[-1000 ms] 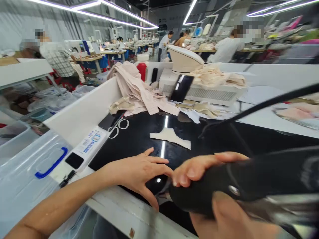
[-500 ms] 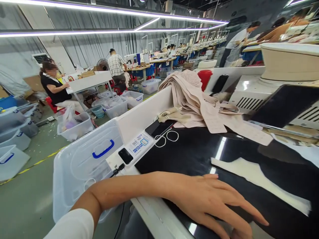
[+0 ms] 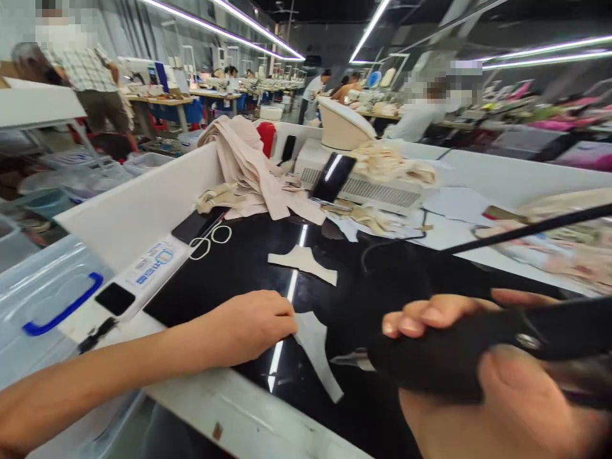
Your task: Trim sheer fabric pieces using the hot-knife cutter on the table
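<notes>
My left hand (image 3: 258, 325) is closed, with its fingertips at the upper end of a pale cut fabric piece (image 3: 316, 347) lying on the black tabletop (image 3: 229, 274). My right hand (image 3: 482, 370) is wrapped round a black hand tool (image 3: 430, 363) with a narrow pointed tip. The tip points left and is close to the fabric piece's right edge, seemingly a little apart from it. A second cream fabric piece (image 3: 306, 261) lies flat farther up the table. Motion blur smears the tool and my right hand.
Pink fabric strips (image 3: 248, 172) are heaped at the back left by the white side panel (image 3: 143, 197). Two phones and a white loop cord (image 3: 220, 234) lie along the left edge. A white machine (image 3: 354, 178) stands behind. A black cable (image 3: 530, 229) crosses at right.
The view has swung right. My left hand, spread out before, is now closed at the fabric piece. My right hand with the black tool has come into view.
</notes>
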### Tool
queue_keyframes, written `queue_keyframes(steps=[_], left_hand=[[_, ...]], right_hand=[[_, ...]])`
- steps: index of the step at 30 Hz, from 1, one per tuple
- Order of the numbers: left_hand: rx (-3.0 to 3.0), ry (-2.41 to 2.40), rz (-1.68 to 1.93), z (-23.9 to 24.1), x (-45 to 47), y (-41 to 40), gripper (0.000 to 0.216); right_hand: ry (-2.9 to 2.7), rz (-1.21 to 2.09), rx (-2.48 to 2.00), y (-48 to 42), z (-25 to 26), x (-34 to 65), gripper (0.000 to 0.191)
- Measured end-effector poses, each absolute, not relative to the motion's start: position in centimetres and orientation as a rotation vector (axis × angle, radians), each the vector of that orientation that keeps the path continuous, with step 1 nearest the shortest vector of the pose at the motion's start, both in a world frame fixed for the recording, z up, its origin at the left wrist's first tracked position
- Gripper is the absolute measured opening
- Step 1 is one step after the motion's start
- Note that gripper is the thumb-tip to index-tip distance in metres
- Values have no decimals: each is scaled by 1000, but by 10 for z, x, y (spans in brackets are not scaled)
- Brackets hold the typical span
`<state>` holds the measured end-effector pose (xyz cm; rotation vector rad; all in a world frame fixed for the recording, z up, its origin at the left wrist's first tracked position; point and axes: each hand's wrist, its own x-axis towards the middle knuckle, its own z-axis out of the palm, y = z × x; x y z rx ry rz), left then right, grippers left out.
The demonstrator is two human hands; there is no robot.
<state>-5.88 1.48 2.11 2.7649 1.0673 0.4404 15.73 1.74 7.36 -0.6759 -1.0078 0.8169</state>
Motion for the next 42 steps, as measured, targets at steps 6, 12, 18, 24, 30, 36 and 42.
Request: queue_keyframes(steps=[6,12,18,24,30,36,42], left_hand=[[2773,1032,461,16,-57,20,30],[2635,1038,543,28,-41,16,18],[2464,989,485,25,-35,11,65],[2448,970,459,24,-39,9,76],[2423,974,430,29,-39,9,76],[2403,978,415,31,-38,9,77],[2411,976,410,31,-38,8,77]], right_hand=[[-1021,797,-654,17,86,145,38],[-1050,781,-628,20,77,144,35],[-1083,809,-616,22,66,140,33],[-1114,821,-581,21,64,141,34],[-1101,826,-582,21,64,141,36],[-1109,819,-610,18,65,139,31],[-1099,888,-612,9,69,137,36]])
